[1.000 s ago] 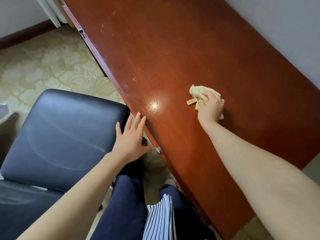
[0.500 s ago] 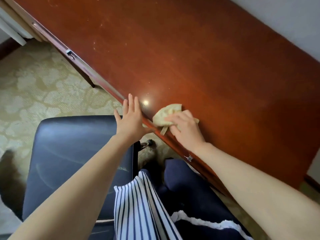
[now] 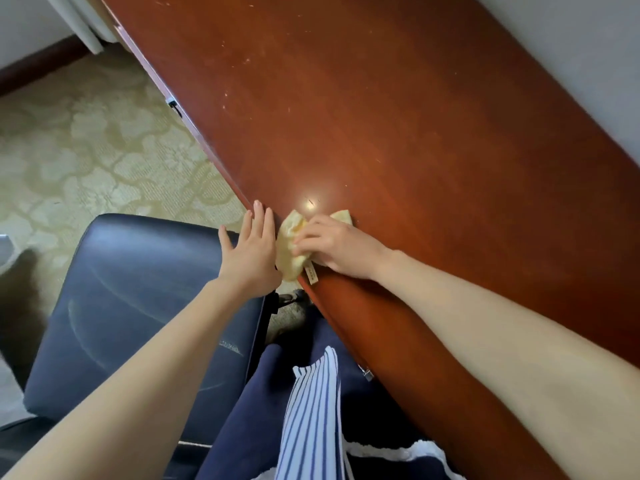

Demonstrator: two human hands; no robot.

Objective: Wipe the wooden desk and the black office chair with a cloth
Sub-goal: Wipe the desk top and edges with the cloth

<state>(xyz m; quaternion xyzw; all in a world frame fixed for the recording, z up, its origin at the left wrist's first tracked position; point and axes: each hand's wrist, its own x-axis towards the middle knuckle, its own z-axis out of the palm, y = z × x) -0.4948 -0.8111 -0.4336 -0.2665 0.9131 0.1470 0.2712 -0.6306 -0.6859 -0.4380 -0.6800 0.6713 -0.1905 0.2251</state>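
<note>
The reddish wooden desk (image 3: 398, 126) runs diagonally from top left to bottom right. My right hand (image 3: 337, 245) grips a crumpled pale yellow cloth (image 3: 290, 251) at the desk's near edge, and part of the cloth hangs over that edge. My left hand (image 3: 250, 252) is flat with straight fingers just left of the cloth, its fingertips at the desk edge, above the corner of the black office chair (image 3: 138, 306). The chair's dark padded surface lies left of the desk, below my left forearm.
Patterned beige carpet (image 3: 86, 150) covers the floor on the left. A pale wall (image 3: 571, 46) borders the desk's far side. My legs in navy trousers and a striped garment (image 3: 311, 410) stand between chair and desk. A small metal fitting (image 3: 172, 102) sits under the desk edge.
My right hand has drawn the cloth from the middle of the desk back to its near edge. My left hand has risen from the chair's corner to the desk edge beside the cloth.
</note>
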